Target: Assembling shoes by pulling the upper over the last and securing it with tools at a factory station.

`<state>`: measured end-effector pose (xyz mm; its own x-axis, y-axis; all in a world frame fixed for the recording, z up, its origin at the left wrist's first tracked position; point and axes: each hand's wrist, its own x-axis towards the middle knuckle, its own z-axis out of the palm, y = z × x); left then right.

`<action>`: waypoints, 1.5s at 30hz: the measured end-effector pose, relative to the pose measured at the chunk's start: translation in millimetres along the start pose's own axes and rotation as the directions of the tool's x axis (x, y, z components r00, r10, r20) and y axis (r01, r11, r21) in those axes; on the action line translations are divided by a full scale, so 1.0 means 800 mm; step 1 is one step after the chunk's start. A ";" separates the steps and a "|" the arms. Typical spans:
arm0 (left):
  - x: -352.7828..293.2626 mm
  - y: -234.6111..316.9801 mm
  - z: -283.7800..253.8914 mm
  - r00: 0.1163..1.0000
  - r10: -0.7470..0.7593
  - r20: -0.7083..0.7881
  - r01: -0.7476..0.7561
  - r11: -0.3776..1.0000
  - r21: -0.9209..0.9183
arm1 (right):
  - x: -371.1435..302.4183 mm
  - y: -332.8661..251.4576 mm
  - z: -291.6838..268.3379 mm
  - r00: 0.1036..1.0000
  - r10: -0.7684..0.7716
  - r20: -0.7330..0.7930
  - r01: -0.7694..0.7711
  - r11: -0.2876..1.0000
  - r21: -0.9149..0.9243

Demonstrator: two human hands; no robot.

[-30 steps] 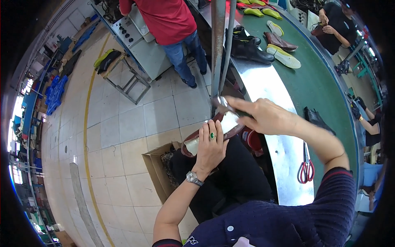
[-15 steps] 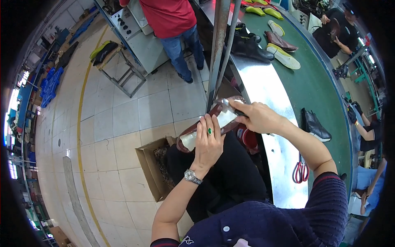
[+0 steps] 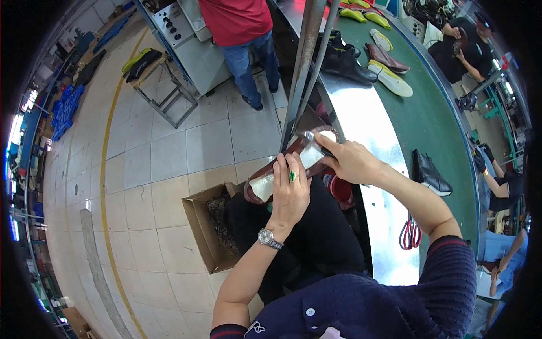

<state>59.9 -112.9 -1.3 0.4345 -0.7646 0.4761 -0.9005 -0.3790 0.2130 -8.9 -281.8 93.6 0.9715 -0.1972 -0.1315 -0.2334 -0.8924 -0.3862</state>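
Note:
A brown shoe [image 3: 261,175] lies bottom up above my lap, its pale white underside showing. My left hand [image 3: 289,189] lies across its middle, fingers closed over the edge, a green-stoned ring on one of them. In my right hand [image 3: 353,160] is a small tool [image 3: 309,135] with a shiny metal head and a dark handle. Its head rests at the upper part of the shoe's bottom; my fingers hide most of the handle, so I cannot tell its exact kind.
An open cardboard box [image 3: 195,226] of dark scraps stands left of my legs. Red-handled scissors [image 3: 410,234] and a metal ledge [image 3: 389,226] are at my right. Shoes and insoles lie on the green belt [image 3: 429,121]. A metal post [image 3: 305,68] rises ahead; a person in red [image 3: 240,22] stands beyond.
The tool's head has shifted slightly along the shoe's upper end, showing more of the white underside there. Both hands keep their hold; the whole view has shifted a little.

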 end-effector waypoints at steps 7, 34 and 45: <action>-0.006 -0.002 0.008 0.999 0.031 -0.042 -0.028 0.998 0.064 | -0.002 -0.020 0.015 0.996 -0.049 -0.069 0.044 0.997 -0.070; -0.034 -0.021 -0.030 0.997 -0.045 0.065 0.028 0.971 0.236 | 0.001 -0.067 0.018 0.987 -0.155 0.041 0.160 0.974 -0.159; -0.032 -0.045 -0.082 0.954 -0.240 0.177 0.251 0.967 -0.039 | -0.004 -0.094 0.046 0.985 -0.105 -0.135 0.117 0.990 0.083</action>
<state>80.4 -45.6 35.1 0.6343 -0.7310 0.2517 -0.7627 -0.5384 0.3584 4.0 -199.3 89.6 0.9873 -0.1551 0.0338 -0.1209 -0.8726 -0.4733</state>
